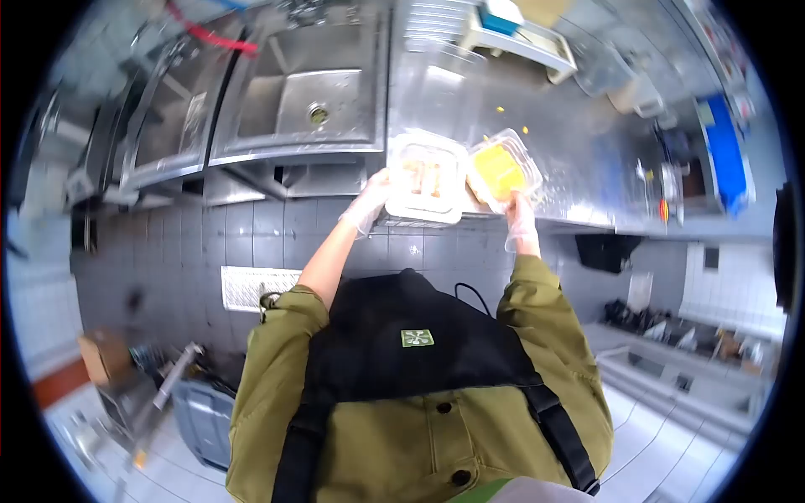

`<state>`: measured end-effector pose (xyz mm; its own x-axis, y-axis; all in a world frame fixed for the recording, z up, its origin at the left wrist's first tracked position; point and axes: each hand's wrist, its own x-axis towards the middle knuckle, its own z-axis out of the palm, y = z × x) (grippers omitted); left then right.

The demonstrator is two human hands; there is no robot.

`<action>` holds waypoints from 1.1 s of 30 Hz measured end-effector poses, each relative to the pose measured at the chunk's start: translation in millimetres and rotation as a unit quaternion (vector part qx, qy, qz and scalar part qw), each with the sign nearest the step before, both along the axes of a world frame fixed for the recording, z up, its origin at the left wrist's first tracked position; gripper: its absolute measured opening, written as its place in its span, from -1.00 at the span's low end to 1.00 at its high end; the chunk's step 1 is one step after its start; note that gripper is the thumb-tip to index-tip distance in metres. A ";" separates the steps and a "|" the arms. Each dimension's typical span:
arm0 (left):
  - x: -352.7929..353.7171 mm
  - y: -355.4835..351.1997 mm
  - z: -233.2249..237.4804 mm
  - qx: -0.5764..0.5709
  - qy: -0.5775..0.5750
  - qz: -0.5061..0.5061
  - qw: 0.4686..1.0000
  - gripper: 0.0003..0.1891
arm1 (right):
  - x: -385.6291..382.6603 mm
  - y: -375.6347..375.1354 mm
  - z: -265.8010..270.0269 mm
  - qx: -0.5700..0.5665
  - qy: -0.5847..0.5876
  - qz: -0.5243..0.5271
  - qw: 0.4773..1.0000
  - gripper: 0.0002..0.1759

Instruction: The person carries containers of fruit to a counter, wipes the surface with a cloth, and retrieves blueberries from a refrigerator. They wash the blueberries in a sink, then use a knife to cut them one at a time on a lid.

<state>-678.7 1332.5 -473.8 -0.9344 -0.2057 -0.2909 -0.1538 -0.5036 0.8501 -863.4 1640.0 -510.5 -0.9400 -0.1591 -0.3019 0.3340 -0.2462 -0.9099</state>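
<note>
Holds both hands, in thin clear gloves, at the front edge of the counter (587, 138) in the head view. Has the left hand (371, 199) against the left side of the pale container (435, 207), with the fingers partly hidden by the wall; cannot tell whether clamped on or merely steadying. Grips the near end of the clear container (533, 163) in the right hand (521, 220), fingers closed on the wall, just right of the pale container and turned at an angle to it. Looks like thin, fairly stiff plastic in both cases, probably light when bare, a little weightier with food inside, and likely slippery under wet gloves. Best taken by opposite walls just under the rim, keeping level to avoid spilling. Shows a bright yellow filling (499, 170) over much of the clear container, too blurred to name, likely soft or loose. Shows orange-pink pieces (423, 178) in the pale container, washed out by glare and possibly under a lid. Lies scattered behind, in yellow bits (526, 130) on the metal. Stands farther back, near the wall: a white tray (537, 52) with a blue-and-white box (500, 18).
</note>
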 end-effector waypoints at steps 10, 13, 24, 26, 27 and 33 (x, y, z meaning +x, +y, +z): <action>167.5 -36.1 49.4 0.080 0.011 0.288 0.954 -0.65 | 51.1 50.4 22.1 0.224 0.256 0.174 0.924 -0.63; 268.1 -78.6 58.0 0.055 -0.003 0.349 0.935 -0.61 | 158.3 -0.8 96.7 0.069 0.108 0.142 0.982 -0.52; 603.3 -260.7 29.9 -0.032 -0.224 0.675 0.702 -0.72 | 373.1 -280.0 96.1 0.113 0.078 0.253 0.958 -0.55; 661.6 -302.6 17.7 0.006 -0.223 0.699 0.680 -0.74 | 408.4 -361.4 93.9 0.105 0.073 0.295 0.947 -0.58; 690.7 -326.9 12.5 0.022 -0.221 0.710 0.669 -0.75 | 427.3 -406.6 92.3 0.102 0.068 0.318 0.940 -0.59; 848.3 -493.2 15.3 -0.018 -0.102 0.810 0.577 -0.75 | 542.4 -729.0 61.7 0.112 0.306 0.476 0.817 -0.67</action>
